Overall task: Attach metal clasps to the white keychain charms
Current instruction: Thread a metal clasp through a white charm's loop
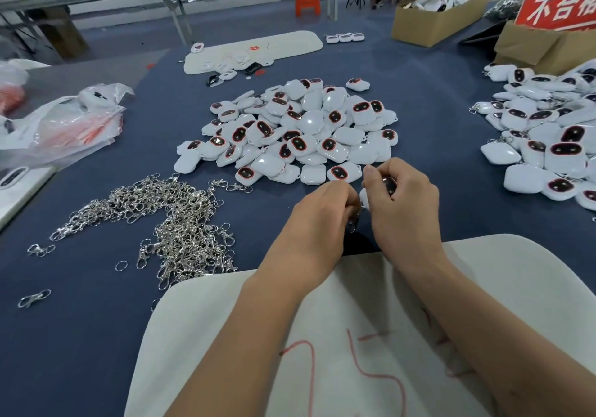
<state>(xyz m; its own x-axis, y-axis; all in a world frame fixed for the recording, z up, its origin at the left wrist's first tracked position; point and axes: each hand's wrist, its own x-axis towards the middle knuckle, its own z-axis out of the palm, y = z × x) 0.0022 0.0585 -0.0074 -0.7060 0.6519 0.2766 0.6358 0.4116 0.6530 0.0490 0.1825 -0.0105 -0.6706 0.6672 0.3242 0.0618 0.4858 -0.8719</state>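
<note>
My right hand (401,199) curls round a white charm (363,198), gripping it just above the blue table (96,336); only a white edge and its dark glossy face show between my fingers, so I cannot tell which way its long axis runs. My left hand (322,213) touches the right, fingers pinched on a metal clasp (354,220) that hangs down from the charm toward me. Beyond my knuckles lies the heap of loose charms (290,126). Left of my left hand sprawls the pile of clasps (167,216). Right of my right hand sits another mound of charms (548,133).
</note>
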